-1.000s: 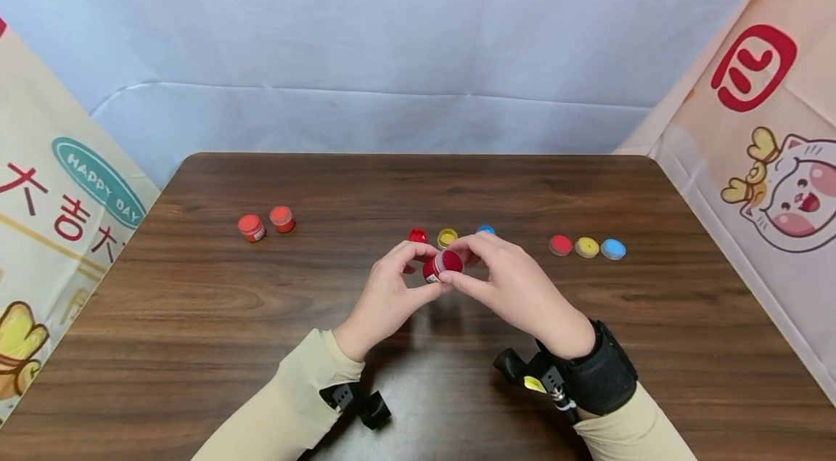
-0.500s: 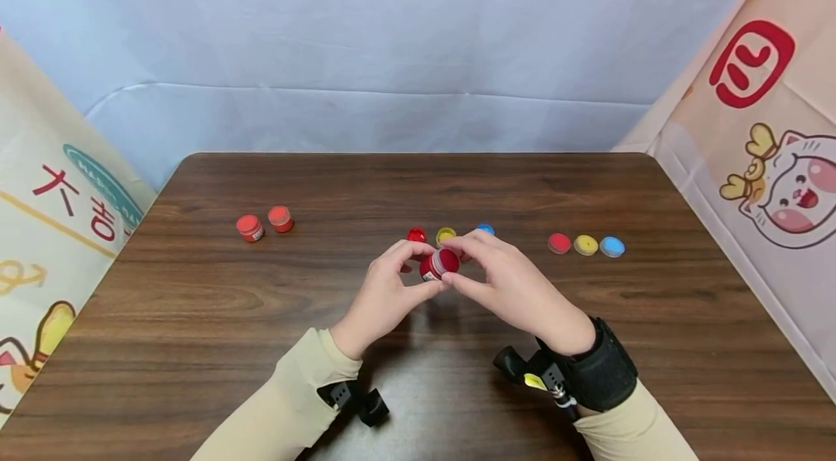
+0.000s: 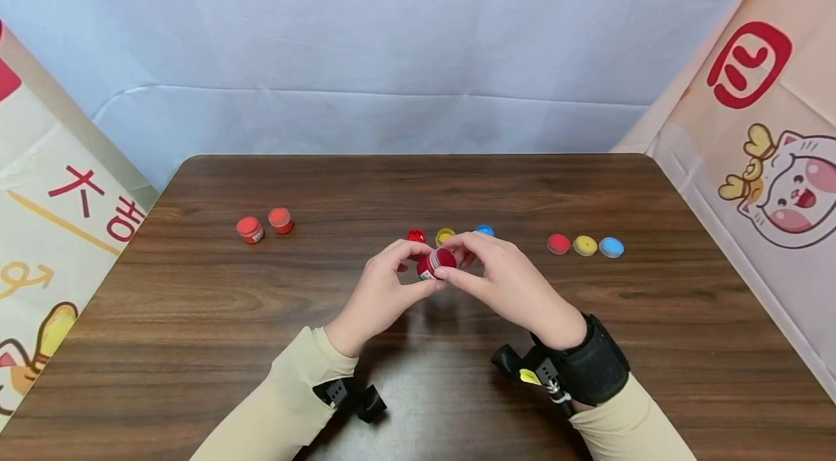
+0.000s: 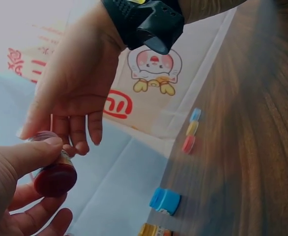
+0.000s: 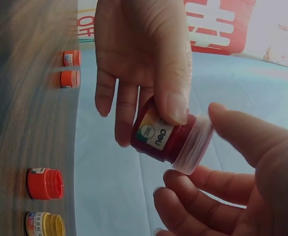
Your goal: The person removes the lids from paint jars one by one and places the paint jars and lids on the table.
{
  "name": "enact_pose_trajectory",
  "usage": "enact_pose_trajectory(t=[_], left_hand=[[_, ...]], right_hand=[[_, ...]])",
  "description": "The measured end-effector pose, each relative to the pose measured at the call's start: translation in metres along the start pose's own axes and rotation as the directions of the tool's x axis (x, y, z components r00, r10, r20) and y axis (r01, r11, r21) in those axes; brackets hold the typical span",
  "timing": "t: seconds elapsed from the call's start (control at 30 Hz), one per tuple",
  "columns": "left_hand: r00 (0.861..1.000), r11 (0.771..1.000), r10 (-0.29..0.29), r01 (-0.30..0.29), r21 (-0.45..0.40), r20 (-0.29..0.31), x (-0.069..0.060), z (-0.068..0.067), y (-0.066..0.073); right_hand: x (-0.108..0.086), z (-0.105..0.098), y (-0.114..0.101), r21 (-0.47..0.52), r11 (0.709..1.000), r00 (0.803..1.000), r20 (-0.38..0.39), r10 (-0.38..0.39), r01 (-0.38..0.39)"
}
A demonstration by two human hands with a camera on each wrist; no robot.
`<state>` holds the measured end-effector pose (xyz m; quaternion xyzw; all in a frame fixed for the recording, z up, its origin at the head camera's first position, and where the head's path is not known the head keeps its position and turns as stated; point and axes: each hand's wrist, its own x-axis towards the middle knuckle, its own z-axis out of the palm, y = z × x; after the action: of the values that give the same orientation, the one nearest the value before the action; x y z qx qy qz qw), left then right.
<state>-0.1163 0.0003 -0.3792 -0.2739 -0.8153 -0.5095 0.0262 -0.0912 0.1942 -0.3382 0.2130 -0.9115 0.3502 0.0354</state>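
Dark red paint jar (image 5: 164, 139): smooth glossy plastic; label (image 5: 153, 131) paper-looking, slight sheen. Screw lid (image 5: 195, 145): clear plastic, ribbed side. Closed orange-red jars (image 3: 250, 229) (image 3: 280, 221), left: plastic, smooth. Open red jar (image 5: 45, 183), yellow jar (image 5: 45, 224), blue jar (image 4: 166, 201): plastic, shiny. Loose lids (image 3: 558, 244) (image 3: 585, 245) (image 3: 612, 247), right: plastic. Table (image 3: 196, 316): dark wood-grain top, smooth, soft sheen at near edge. Far backdrop (image 3: 392, 25): pale cloth, matt, creased. Left banner (image 3: 65, 229), right banner (image 3: 692, 229): printed cloth, matt. Sleeves (image 3: 281, 396) (image 3: 630, 421): cloth, matt, wrinkled. Right wrist strap (image 3: 596, 363): black, matt, fabric-looking. Left wrist camera (image 3: 371, 404): black hard plastic.
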Motion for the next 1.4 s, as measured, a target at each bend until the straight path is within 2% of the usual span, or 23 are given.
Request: enact_pose_trajectory(t=[0.23, 0.5, 0.9, 1.1, 1.4], left_hand=[[1.0, 1.0, 0.009, -0.009, 0.011, 0.022, 0.001, -0.004, -0.001], [0.996, 1.0, -0.016, 0.014, 0.021, 0.086, 0.002, -0.01, -0.004], [0.994, 0.999, -0.041, 0.04, 0.012, 0.102, 0.002, -0.013, -0.002], [0.992, 0.999, -0.049, 0.049, 0.008, 0.114, 0.002, -0.012, 0.0], [0.992, 0.999, -0.051, 0.05, 0.018, 0.115, 0.002, -0.012, 0.0]], right_hand=[[0.001, 0.001, 0.001, -0.018, 0.999, 0.999, 0.021, -0.026, 0.026], [0.001, 0.001, 0.001, -0.039, 0.996, 0.995, 0.05, -0.081, 0.083], [0.001, 0.002, 0.002, -0.045, 0.999, 0.999, 0.045, 0.013, -0.011], [0.001, 0.002, 0.002, -0.011, 1.0, 0.999, 0.051, 0.009, -0.008], [0.0, 0.002, 0.0, -0.043, 0.998, 0.998, 0.061, -0.033, 0.035]])
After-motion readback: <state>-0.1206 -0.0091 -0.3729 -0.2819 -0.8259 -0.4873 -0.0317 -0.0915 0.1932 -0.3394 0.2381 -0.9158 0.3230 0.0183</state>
